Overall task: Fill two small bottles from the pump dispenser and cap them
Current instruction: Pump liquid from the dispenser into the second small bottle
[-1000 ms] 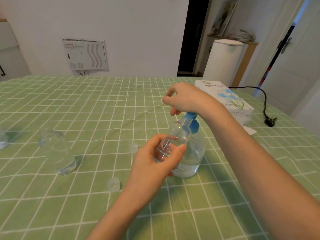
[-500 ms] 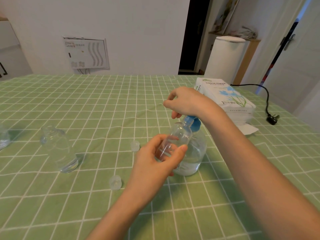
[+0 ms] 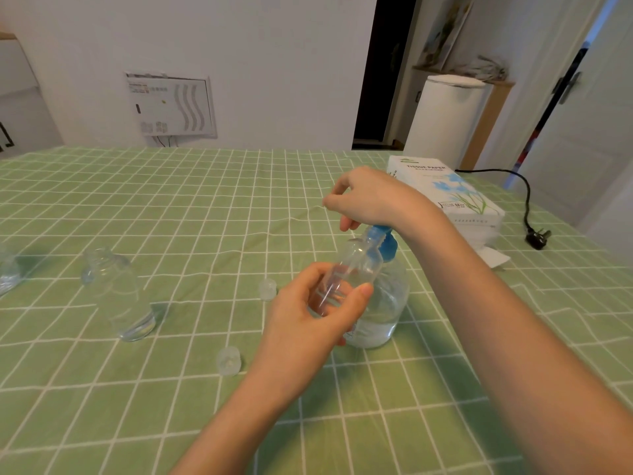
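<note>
My left hand (image 3: 308, 313) grips a small clear bottle (image 3: 356, 269), tilted, with its mouth up against the nozzle of the blue pump head (image 3: 383, 240). The pump dispenser (image 3: 383, 313), a clear jug partly full of liquid, stands just behind it. My right hand (image 3: 370, 197) rests on top of the pump head, fingers loosely curled over the front and holding nothing. A second small clear bottle (image 3: 118, 296) stands uncapped to the left. Two clear caps (image 3: 268, 290) (image 3: 228, 361) lie on the cloth between the bottles.
A green checked tablecloth (image 3: 171, 207) covers the table. A pack of tissue paper (image 3: 445, 197) lies at the back right, with a black plug and cord (image 3: 537, 238) beyond it. Another clear container (image 3: 7, 272) shows at the left edge.
Both hands stay where they were, on the small bottle and the pump head. My view has shifted slightly; nothing was picked up or let go.
</note>
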Tool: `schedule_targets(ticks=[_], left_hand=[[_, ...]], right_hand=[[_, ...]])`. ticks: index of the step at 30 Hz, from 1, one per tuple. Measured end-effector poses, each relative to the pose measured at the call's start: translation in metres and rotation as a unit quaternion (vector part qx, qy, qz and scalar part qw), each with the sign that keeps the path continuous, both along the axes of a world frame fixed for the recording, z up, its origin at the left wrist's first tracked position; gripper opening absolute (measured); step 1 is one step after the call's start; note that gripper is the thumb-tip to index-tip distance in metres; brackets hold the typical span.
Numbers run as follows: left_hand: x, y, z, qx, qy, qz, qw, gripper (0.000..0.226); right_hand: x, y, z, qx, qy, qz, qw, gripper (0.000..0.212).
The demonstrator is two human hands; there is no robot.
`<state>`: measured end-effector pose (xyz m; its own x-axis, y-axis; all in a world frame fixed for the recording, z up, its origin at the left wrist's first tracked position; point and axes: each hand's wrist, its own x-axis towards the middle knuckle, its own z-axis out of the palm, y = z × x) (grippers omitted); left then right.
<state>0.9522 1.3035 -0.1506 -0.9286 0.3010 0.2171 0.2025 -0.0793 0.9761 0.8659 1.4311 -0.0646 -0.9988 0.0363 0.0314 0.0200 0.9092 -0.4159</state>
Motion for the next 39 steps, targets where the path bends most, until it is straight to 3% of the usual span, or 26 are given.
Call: schedule_targets(ticks=[39], left_hand=[[-0.002, 0.001, -0.001, 0.003, 0.005, -0.009, 1.0, 0.018]], right_hand=[[-0.002, 0.003, 0.005, -0.02, 0.022, 0.011, 0.999, 0.027]])
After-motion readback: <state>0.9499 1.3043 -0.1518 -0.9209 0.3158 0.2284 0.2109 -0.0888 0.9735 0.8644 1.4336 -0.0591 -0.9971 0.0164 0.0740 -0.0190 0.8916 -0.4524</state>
